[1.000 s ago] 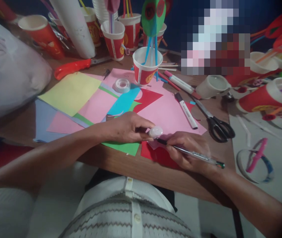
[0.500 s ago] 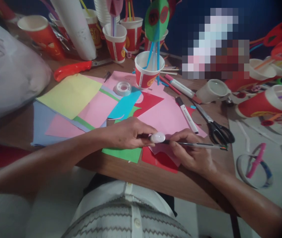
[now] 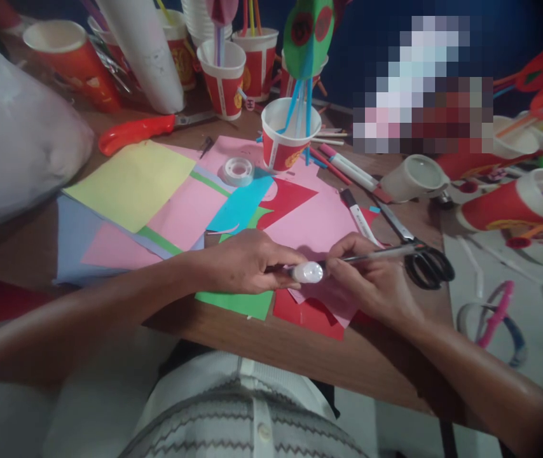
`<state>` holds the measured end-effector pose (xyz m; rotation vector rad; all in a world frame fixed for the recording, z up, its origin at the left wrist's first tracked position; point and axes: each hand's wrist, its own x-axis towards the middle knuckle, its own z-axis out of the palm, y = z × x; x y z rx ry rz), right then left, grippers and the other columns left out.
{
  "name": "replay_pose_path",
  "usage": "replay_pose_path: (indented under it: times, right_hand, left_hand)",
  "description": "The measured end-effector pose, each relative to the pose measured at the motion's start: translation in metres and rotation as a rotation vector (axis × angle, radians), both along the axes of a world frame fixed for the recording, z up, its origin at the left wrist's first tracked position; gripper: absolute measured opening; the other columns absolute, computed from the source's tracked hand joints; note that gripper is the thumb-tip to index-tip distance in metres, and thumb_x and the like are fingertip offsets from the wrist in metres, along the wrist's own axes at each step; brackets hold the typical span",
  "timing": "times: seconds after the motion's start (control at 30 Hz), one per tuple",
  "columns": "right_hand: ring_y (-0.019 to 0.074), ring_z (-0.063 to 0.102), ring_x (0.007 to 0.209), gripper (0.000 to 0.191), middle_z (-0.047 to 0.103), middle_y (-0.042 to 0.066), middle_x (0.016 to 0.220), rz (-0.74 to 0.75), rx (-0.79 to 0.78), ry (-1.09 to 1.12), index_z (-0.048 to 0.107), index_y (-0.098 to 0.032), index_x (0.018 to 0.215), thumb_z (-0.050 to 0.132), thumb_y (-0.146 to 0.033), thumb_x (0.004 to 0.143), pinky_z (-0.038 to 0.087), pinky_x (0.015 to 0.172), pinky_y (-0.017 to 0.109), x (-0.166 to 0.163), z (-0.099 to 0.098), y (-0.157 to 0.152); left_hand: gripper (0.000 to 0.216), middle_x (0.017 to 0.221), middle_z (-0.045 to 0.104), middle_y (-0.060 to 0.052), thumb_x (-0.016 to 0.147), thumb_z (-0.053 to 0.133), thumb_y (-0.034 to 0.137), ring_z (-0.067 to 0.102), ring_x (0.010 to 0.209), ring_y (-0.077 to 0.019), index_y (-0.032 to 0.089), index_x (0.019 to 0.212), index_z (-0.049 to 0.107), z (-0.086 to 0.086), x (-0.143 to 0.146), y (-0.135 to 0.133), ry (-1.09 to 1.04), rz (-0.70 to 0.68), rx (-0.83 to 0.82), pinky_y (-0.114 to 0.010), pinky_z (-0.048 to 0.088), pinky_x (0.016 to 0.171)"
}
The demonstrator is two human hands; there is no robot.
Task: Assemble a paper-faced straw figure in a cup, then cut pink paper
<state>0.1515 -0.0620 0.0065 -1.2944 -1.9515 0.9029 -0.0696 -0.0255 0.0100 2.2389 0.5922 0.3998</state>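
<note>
My left hand [image 3: 250,262] is closed, pinching a small glossy white oval piece [image 3: 309,273] between thumb and fingers; its exact kind I cannot make out. In my right hand [image 3: 376,280] is a slim pen [image 3: 381,253] with a dark front end, its tip close to the white piece. Whether the tip touches it is unclear. The pen's back end points right and is blurred. Both hands are above pink paper [image 3: 307,222], with green paper [image 3: 238,305] and red paper [image 3: 316,321] at the table's front edge.
Black-handled scissors [image 3: 426,264] and a marker [image 3: 358,216] lie beyond my right hand. A tape roll [image 3: 238,170], a paper cup [image 3: 278,149] with blue straws and a red-handled cutter [image 3: 135,132] stand or lie further back. A white bag [image 3: 23,133] bulges at left.
The pen has tilted, its back end swinging up and away from me. My left hand and the white piece have shifted slightly to the right and down.
</note>
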Motion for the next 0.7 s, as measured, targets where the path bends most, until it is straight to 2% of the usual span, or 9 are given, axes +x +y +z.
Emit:
replay_pose_path:
  times: [0.17, 0.3, 0.43, 0.53, 0.7]
  right_hand:
    - [0.0119, 0.056, 0.045, 0.010, 0.061, -0.003, 0.055, 0.080, -0.274, 0.115, 0.054, -0.020, 0.074, 0.054, -0.022, 0.084, 0.045, 0.041, 0.021, -0.002, 0.002, 0.025]
    - [0.0126, 0.060, 0.045, 0.008, 0.064, -0.003, 0.054, 0.179, -0.407, 0.125, 0.052, -0.021, 0.076, 0.055, -0.021, 0.083, 0.046, 0.042, 0.021, -0.008, 0.006, 0.044]
    - [0.0121, 0.060, 0.047, 0.011, 0.063, -0.003, 0.053, 0.285, -0.441, 0.018, 0.051, -0.020, 0.071, 0.054, -0.019, 0.082, 0.046, 0.043, 0.021, -0.015, 0.012, 0.058]
    - [0.0112, 0.058, 0.047, 0.011, 0.061, -0.004, 0.053, 0.386, -0.450, 0.018, 0.052, -0.020, 0.071, 0.053, -0.016, 0.081, 0.046, 0.043, 0.021, -0.021, 0.014, 0.067]
    - [0.0093, 0.055, 0.046, 0.016, 0.058, -0.005, 0.053, 0.604, -0.390, -0.074, 0.053, -0.019, 0.067, 0.051, -0.015, 0.082, 0.042, 0.041, 0.019, -0.034, 0.017, 0.085]
  left_hand:
    - [0.008, 0.055, 0.055, 0.007, 0.081, 0.060, 0.021, 0.045, 0.046, -0.0053, 0.019, 0.085, 0.067, 0.003, 0.000, 0.000, 0.040, 0.028, -0.022, -0.016, 0.030, 0.050]
    - [0.007, 0.054, 0.055, 0.006, 0.081, 0.060, 0.021, 0.045, 0.046, -0.0058, 0.020, 0.082, 0.067, 0.002, 0.001, 0.000, 0.011, 0.037, -0.032, -0.017, 0.030, 0.050]
    - [0.008, 0.053, 0.054, 0.006, 0.082, 0.059, 0.023, 0.045, 0.047, -0.0061, 0.019, 0.080, 0.066, 0.001, 0.000, -0.001, 0.001, 0.026, -0.037, -0.017, 0.029, 0.049]
    - [0.011, 0.054, 0.054, 0.006, 0.083, 0.058, 0.025, 0.043, 0.048, -0.0063, 0.018, 0.077, 0.065, 0.002, 0.000, -0.001, 0.012, 0.032, -0.021, -0.018, 0.028, 0.049]
    - [0.013, 0.055, 0.054, 0.005, 0.084, 0.057, 0.027, 0.044, 0.049, -0.0076, 0.019, 0.077, 0.064, 0.001, 0.000, -0.002, 0.010, 0.034, -0.016, -0.019, 0.029, 0.049]
